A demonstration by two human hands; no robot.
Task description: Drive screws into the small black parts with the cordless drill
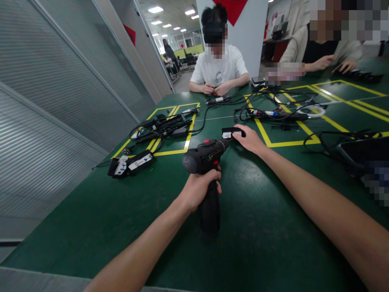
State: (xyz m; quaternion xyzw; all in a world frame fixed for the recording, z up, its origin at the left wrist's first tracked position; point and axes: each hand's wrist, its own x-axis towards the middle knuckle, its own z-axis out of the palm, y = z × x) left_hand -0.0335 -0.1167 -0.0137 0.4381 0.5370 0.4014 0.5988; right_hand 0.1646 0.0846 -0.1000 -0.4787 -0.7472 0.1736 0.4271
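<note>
A black cordless drill (pixel 206 156) with red buttons points forward over the green table. My left hand (pixel 199 188) is closed round the upper part of its handle. Just beyond the drill's chuck lies a small black box (pixel 227 131) with a white label. My right hand (pixel 247 138) grips the right end of this box, thumb and fingers bent round it. The drill's tip comes up close to the box's near side; whether they touch I cannot tell.
On the left of the green table (pixel 121 227) are labelled black boxes (pixel 141 160) and a heap of black cabled tools (pixel 167 125). Electric screwdrivers (pixel 273 114) and cables lie at the back right. A dark case (pixel 364 150) stands at right. Two people sit across the table.
</note>
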